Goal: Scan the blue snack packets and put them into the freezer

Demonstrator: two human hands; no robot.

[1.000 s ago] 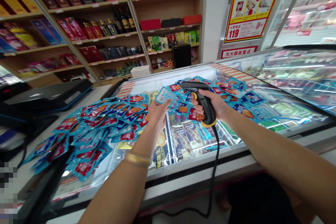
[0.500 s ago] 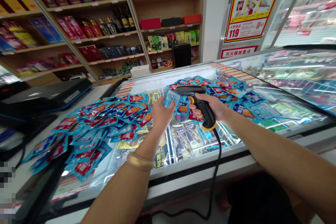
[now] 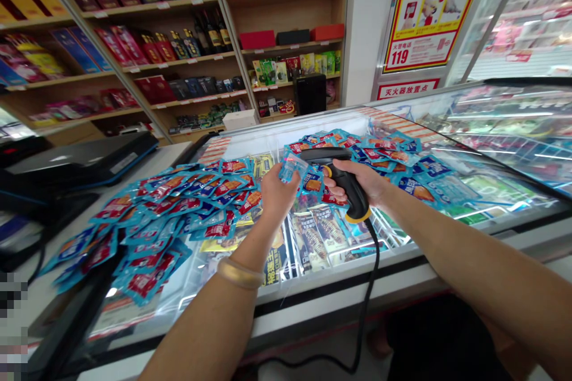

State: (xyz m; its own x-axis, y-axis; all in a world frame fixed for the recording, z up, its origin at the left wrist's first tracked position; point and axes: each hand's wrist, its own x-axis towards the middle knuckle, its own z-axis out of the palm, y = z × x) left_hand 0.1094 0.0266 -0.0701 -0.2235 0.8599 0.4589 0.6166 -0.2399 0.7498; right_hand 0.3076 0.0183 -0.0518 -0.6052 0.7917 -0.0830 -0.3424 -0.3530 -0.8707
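My left hand (image 3: 277, 190) pinches a small blue snack packet (image 3: 292, 168), its pale printed side turned up. A black and yellow barcode scanner (image 3: 351, 189) is gripped by its handle in my right hand (image 3: 364, 181). The scanner's head points left at the packet, close to it, and its black cable (image 3: 372, 268) hangs down over the freezer edge. A large heap of blue and red snack packets (image 3: 179, 202) lies left of my hands on the glass top. Beyond the scanner, to the right, spreads a second pile of such packets (image 3: 379, 152).
Below the packets is a glass-topped chest freezer (image 3: 308, 283) holding wrapped goods. At the left stands a counter with a dark flat device (image 3: 111, 155). Shelves with boxes and bottles (image 3: 179, 6) line the back, beside a fire-safety poster (image 3: 440, 12).
The packet in my left hand has tilted slightly and a red light streak now shows on its upper edge. My right hand and the scanner stay nearly in place.
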